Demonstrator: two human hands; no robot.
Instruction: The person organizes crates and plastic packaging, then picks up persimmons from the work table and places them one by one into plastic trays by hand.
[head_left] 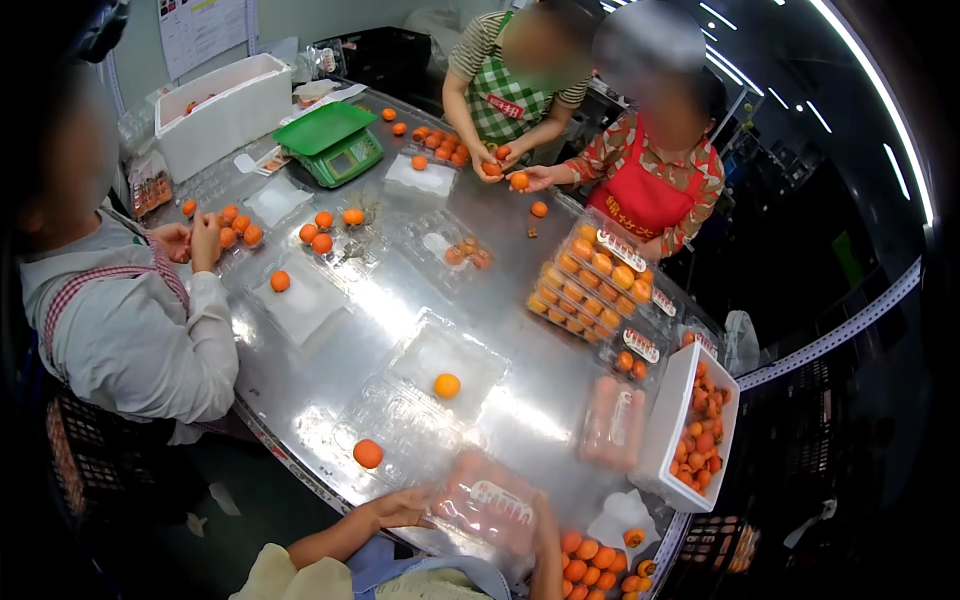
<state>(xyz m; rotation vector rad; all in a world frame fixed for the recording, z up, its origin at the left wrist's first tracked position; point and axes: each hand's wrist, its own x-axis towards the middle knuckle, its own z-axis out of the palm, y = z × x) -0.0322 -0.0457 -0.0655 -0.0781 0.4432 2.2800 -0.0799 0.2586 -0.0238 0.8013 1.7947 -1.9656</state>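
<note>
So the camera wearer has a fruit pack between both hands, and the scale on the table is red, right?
Not quite: the scale is green, as the head view shows. The fruit pack does sit between the left hand and right hand.

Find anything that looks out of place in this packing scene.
Pale scraps lie on the floor, like dropped litter; one orange fruit sits loose on the tabletop near the stacked packs, outside any tray.

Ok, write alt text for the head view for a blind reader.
A person's left hand and right hand flank a clear, labelled pack of fruit at the near edge of a metal table, which holds loose orange fruit, stacked packs, a green scale and white foam boxes; three other people are around it.
</note>
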